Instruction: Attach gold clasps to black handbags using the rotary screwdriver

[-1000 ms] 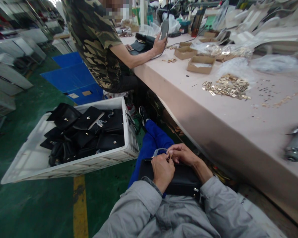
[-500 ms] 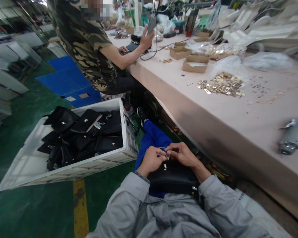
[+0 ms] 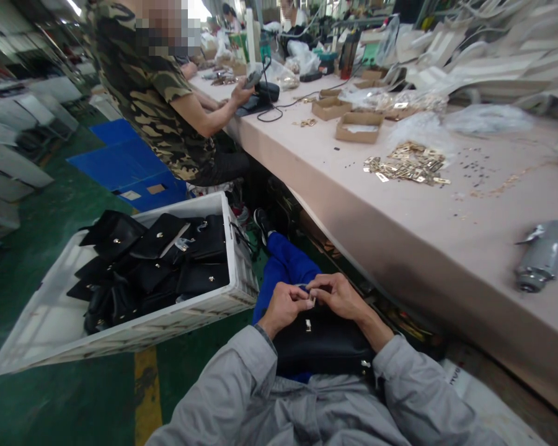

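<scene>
A black handbag (image 3: 323,348) lies across my lap, with a small shiny metal fitting (image 3: 308,325) on its front. Just above that fitting, my left hand (image 3: 284,308) and my right hand (image 3: 340,296) meet fingertip to fingertip. Between them they pinch a small metal clasp plate (image 3: 312,300), mostly covered by the fingers. Both hands are closed, thumbs pressed against the fingers. Whether the plate is joined to the bag's flap cannot be made out.
To my left stands a white crate (image 3: 242,272) holding several black bags (image 3: 155,272). On the table (image 3: 428,248) lie a pile of metal plates (image 3: 409,164), small cardboard boxes (image 3: 359,127) and a grey power tool (image 3: 544,257). A co-worker (image 3: 153,105) in camouflage is at the table's far end.
My hands stay pinched at the clasp plate, with only a slight shift of the fingers. The co-worker's hand with a grey tool has come down toward the table. The view has tilted a little.
</scene>
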The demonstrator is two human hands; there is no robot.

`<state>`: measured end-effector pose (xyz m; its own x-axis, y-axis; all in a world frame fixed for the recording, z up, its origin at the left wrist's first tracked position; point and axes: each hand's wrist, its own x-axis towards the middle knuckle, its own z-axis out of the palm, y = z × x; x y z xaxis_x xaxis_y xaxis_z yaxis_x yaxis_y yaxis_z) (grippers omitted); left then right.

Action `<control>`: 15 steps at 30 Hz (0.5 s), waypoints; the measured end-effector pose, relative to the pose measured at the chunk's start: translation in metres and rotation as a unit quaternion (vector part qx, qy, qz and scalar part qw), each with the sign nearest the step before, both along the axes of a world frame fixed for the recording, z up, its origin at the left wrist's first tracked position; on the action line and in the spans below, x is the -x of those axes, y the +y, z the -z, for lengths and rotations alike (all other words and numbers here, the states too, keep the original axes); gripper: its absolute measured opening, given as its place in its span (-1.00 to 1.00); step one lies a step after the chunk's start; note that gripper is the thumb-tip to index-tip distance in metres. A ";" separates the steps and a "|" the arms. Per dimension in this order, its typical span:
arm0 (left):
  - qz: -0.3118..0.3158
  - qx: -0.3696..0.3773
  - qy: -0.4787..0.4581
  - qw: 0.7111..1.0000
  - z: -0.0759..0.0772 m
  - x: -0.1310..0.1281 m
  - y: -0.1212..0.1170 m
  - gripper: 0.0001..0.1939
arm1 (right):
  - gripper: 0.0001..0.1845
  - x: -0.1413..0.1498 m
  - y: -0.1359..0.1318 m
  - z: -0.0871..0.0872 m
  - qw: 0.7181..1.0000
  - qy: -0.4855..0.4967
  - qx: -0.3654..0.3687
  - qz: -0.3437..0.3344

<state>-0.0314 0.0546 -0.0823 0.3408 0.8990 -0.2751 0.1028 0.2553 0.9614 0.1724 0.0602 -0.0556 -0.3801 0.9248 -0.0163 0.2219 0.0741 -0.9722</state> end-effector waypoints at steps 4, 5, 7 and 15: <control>-0.078 0.004 0.007 0.997 -0.004 -0.008 -0.023 -0.85 | -0.76 0.003 -0.005 0.003 0.998 0.025 0.054 -0.015; -0.094 0.008 0.007 0.996 -0.006 -0.009 -0.030 -0.84 | -0.75 0.004 -0.007 0.004 0.996 0.033 0.073 -0.027; -0.123 0.011 0.009 0.992 -0.011 -0.010 -0.044 -0.81 | -0.73 0.008 -0.011 0.002 0.992 0.045 0.102 -0.054; -0.135 -0.069 0.033 0.988 -0.039 -0.013 -0.073 -0.78 | -0.88 0.017 -0.041 -0.037 0.999 0.029 0.028 -0.006</control>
